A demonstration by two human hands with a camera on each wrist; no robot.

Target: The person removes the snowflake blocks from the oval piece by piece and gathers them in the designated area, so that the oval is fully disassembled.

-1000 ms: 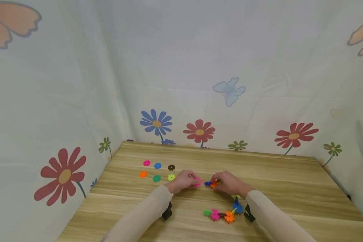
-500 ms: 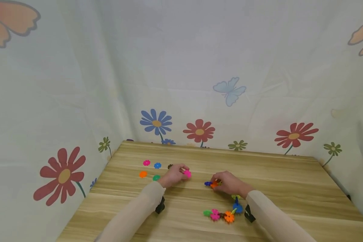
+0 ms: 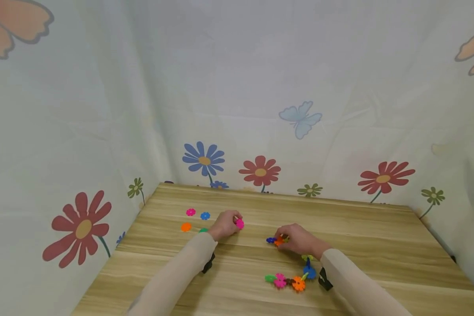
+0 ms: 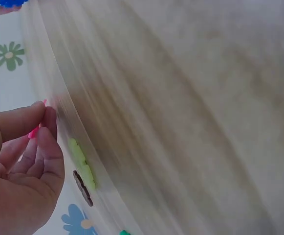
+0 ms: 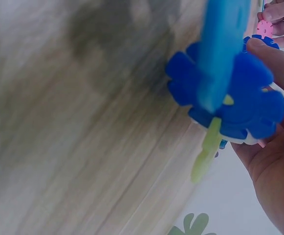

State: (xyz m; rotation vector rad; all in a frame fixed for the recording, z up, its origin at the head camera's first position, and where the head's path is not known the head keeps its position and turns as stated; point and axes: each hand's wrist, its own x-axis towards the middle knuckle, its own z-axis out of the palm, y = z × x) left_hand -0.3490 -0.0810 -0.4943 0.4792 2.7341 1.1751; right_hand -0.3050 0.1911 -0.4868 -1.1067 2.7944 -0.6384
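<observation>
My left hand pinches a pink flower-shaped disc between thumb and fingertips, a little above the table. In the left wrist view only slivers of that pink disc show past the fingers. To the right, my right hand grips a chain of interlocked flower discs near its far end, by an orange disc with a dark blue disc beyond it. The chain curves back through a blue disc and another orange disc to a green one. My right fingers hide part of the chain.
Loose flower discs lie on the wooden table at left: pink, blue, orange and a half-hidden green. The left wrist view shows yellow-green and brown discs near the left hand. Printed curtains stand behind.
My left hand has moved left and farther back with the pink disc, away from the chain's dark blue end, and now covers the brown and yellow-green discs. My right hand has stayed put.
</observation>
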